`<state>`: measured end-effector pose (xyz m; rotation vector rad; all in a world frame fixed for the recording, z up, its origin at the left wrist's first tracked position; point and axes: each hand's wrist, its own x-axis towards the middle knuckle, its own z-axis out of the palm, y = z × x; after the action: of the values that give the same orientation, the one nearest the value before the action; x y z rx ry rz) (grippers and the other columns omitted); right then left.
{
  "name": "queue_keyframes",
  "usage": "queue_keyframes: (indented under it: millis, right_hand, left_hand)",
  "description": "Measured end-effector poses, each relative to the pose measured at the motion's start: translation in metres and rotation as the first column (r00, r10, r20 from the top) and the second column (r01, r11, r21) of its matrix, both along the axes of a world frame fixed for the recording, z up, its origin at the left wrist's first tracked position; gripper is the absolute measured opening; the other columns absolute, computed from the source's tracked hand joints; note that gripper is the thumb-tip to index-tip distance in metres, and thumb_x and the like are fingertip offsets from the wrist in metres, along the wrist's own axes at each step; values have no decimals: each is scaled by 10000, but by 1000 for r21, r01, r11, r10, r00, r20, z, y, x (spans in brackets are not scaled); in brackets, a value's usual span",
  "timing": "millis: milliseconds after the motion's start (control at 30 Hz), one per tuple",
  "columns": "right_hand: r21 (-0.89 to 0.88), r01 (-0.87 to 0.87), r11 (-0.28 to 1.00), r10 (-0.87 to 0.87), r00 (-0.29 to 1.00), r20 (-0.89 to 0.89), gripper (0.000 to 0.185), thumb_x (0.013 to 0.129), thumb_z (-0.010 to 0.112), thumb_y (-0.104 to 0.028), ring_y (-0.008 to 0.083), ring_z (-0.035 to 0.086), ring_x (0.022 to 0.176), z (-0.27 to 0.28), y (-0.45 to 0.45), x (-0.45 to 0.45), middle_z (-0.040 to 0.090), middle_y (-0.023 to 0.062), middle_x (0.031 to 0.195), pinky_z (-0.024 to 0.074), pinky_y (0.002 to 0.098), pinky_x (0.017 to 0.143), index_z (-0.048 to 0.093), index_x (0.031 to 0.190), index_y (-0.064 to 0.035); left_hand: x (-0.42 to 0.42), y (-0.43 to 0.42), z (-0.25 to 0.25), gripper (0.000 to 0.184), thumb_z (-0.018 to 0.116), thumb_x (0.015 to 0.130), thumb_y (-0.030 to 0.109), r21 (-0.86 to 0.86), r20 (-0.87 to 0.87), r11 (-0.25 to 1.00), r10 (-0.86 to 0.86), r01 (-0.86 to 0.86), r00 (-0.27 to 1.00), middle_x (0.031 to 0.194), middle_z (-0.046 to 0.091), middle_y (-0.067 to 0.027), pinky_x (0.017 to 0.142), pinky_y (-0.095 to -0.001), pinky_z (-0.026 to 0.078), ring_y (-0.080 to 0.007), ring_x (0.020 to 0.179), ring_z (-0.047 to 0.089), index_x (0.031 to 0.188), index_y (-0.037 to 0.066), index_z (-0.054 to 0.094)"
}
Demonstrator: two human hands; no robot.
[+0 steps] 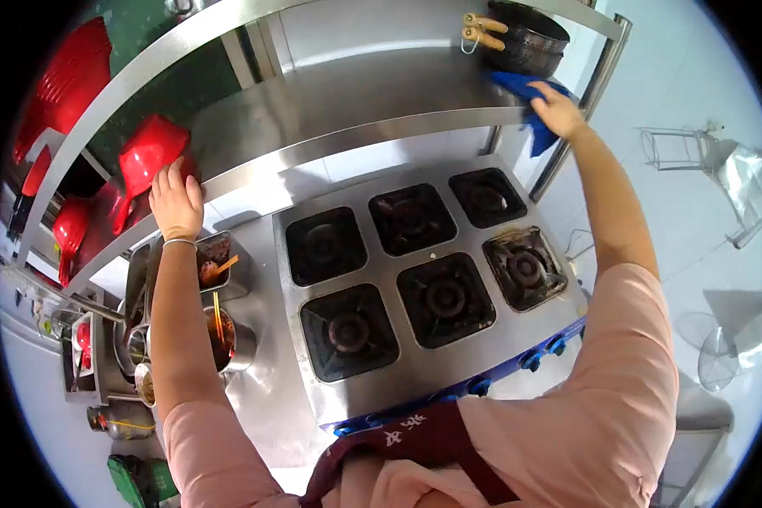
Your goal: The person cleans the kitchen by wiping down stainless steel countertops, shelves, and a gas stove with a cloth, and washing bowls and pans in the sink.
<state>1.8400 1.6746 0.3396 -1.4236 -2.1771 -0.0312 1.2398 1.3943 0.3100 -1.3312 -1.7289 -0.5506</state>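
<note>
My right hand point(559, 110) is closed on a blue cloth point(540, 140) at the right end of the steel shelf point(356, 89). Part of the cloth lies on the shelf top and part hangs over the front edge. Dark pans point(525, 42) with wooden handles point(485, 32) sit just behind it. At the shelf's left end, my left hand point(178, 201) rests at the front edge with fingers stretched out. Its fingertips are beside a glossy red scoop-like bowl point(152, 148) with a handle; whether they touch it, I cannot tell.
Below the shelf stands a steel gas stove point(381, 275) with several burners and blue knobs point(531, 362). Left of it are steel containers point(241, 347) with food and utensils. Stacked red baskets point(76, 72) stand at the far left. Wire racks point(677, 148) hang on the right wall.
</note>
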Motion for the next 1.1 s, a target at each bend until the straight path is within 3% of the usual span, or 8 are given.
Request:
queue_keyframes:
  millis: [233, 333, 400, 500, 600, 867, 967, 1100]
  right_hand:
    - [365, 156, 918, -212, 970, 119, 416, 802, 502, -255, 378, 545, 1005, -19, -12, 40, 582, 232, 1061, 424, 448, 878, 493, 1141, -15]
    - [-90, 210, 974, -193, 967, 168, 479, 824, 511, -309, 400, 531, 1049, -25, -34, 70, 574, 273, 1073, 415, 425, 884, 520, 1139, 51]
    - [-298, -97, 950, 57, 988, -140, 403, 813, 529, -274, 238, 583, 914, -27, -47, 89, 632, 154, 961, 449, 333, 799, 560, 1063, 40]
    - [-455, -184, 871, -134, 802, -582, 318, 839, 517, -247, 116, 526, 826, -15, -66, 67, 572, 34, 887, 417, 237, 768, 553, 1079, -42]
    - [-307, -334, 891, 103, 808, -581, 284, 858, 506, -221, 107, 505, 876, 25, -118, -16, 566, 25, 946, 395, 232, 806, 552, 1082, -52]
    - [472, -372, 799, 524, 817, -242, 407, 864, 583, -289, 251, 528, 1095, 68, -163, -275, 562, 140, 1174, 393, 324, 930, 501, 1215, -101]
    - [-39, -526, 850, 527, 848, 53, 492, 896, 498, -391, 273, 400, 1254, 20, -127, -342, 419, 108, 1367, 299, 363, 1029, 426, 1327, -165]
    - [-154, -152, 976, 182, 961, 208, 558, 908, 323, -516, 293, 359, 1280, 14, -128, -396, 393, 91, 1389, 251, 402, 1051, 390, 1354, -187]
  left_hand:
    - [2, 0, -1, 418, 456, 855, 303, -9, -97, 988, 151, -152, 984, 1158, 535, -128, 933, -444, 355, -299, 1112, 476, 1225, 110, 482]
    - [16, -6, 20, 436, 488, 849, 340, -194, 130, 973, 154, -127, 979, 1111, 578, -138, 906, -480, 382, -289, 1066, 527, 1222, 113, 500]
    - [19, -21, 25, 441, 520, 833, 357, -64, 51, 988, 141, -137, 989, 1123, 570, -130, 909, -467, 385, -301, 1079, 510, 1184, 90, 516]
    - [-21, -53, 35, 451, 566, 787, 360, 91, 19, 971, 220, -221, 975, 1142, 554, -126, 905, -461, 390, -308, 1081, 501, 1144, 85, 534]
    - [-78, -90, 53, 412, 583, 751, 366, 29, 191, 909, 403, -416, 895, 1097, 581, -124, 875, -448, 425, -310, 1052, 522, 1058, 91, 598]
    - [-146, -98, 71, 701, 531, 721, 662, -535, 292, 801, 475, -270, 830, 1159, 587, -128, 923, -422, 418, -305, 1114, 529, 1144, 107, 600]
    - [-171, -78, 64, 582, 627, 706, 527, -546, 433, 838, 288, -6, 854, 1038, 623, -183, 853, -383, 450, -333, 997, 580, 1046, 55, 625]
    - [-163, -80, 76, 514, 587, 707, 451, -517, 493, 843, 147, 152, 858, 916, 631, -243, 828, -402, 456, -367, 909, 603, 904, -19, 653]
